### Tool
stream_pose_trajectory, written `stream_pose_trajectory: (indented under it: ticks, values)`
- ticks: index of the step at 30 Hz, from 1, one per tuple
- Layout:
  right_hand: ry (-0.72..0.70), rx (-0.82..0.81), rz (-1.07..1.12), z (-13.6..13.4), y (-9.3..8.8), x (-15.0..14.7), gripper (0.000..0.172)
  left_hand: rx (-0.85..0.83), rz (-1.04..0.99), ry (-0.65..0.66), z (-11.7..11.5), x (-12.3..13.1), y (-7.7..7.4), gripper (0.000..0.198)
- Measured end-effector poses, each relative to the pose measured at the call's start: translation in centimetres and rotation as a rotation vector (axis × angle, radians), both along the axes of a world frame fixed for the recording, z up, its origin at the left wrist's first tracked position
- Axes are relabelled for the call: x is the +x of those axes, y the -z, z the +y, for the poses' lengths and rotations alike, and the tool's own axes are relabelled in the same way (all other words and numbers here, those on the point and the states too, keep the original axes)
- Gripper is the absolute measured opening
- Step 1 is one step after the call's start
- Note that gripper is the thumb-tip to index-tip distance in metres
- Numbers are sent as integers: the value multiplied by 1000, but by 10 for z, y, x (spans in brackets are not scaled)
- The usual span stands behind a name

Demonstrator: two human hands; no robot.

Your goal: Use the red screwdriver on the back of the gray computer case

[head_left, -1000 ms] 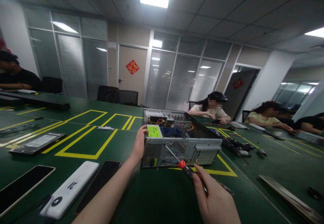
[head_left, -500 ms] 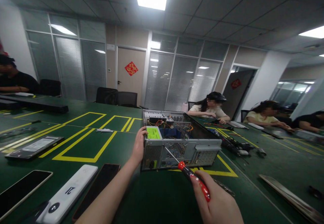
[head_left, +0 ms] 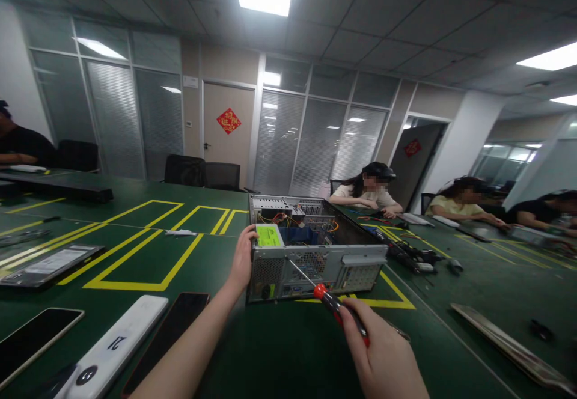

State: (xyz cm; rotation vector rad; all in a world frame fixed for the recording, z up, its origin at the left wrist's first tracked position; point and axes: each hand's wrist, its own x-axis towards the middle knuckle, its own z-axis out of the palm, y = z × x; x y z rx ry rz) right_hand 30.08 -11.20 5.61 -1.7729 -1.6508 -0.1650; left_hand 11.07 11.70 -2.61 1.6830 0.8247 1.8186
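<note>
An opened computer case [head_left: 331, 267] lies on the green table, its back panel facing me. Inside it are coloured wires and a power supply [head_left: 269, 236] with a bright yellow-green label. My left hand [head_left: 243, 259] is against the case's left side, its fingers curled over the top edge by the power supply. A red and black screwdriver [head_left: 334, 304] is gripped in my right hand [head_left: 383, 348]. The thin shaft points up and left, its tip at the back panel just right of the power supply's grille. Whether the tip sits in a screw is too small to tell.
A hard drive [head_left: 49, 265], two phones [head_left: 38, 342] and a white device marked 21 [head_left: 115, 342] lie to the left. On the right are a metal strip [head_left: 509, 345] and black parts with cables [head_left: 419, 258]. Several people sit around the table.
The whole view has shifted slightly, so things appear a little further left. My left hand stays on the case and the screwdriver tip remains at the same spot on the back panel.
</note>
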Motion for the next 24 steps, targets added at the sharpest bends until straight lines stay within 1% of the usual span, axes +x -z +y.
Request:
stream_pose_trajectory:
  ticks: [3, 7, 8, 10, 13, 15, 16, 18, 20, 22, 24]
  values:
    - [-23, -34, 27, -1, 4, -4, 30, -1, 10, 5, -1, 0, -1, 43]
    - [-142, -11, 14, -8, 9, -7, 29, 10, 10, 4, 0, 0, -1, 43]
    - [-154, -16, 14, -9, 9, -7, 30, 7, 8, 4, 0, 0, 0, 43]
    - [-134, -46, 31, -9, 6, -5, 28, 1, 5, 5, 1, 0, 0, 43]
    - [-76, -187, 130, -2, 4, -5, 34, 9, 15, 0, 1, 0, 1, 44]
    - [-78, -308, 196, 4, 6, -7, 37, 20, 20, -7, 2, 0, 2, 46]
    - [-96, -336, 210, 7, 7, -8, 36, 24, 21, -8, 2, 0, 2, 46]
    - [-166, -323, 263, 10, 9, -8, 39, 33, 15, -15, 3, 1, 3, 47]
    - [-205, -246, 391, 10, 9, -5, 42, 43, 13, -17, 3, 1, 3, 48]
    - [-190, -180, 556, 9, 6, 3, 44, 45, 17, -10, 3, 1, 3, 49]
    - [-174, -144, 658, 8, 1, 11, 47, 34, 21, -5, 3, 1, 3, 49]
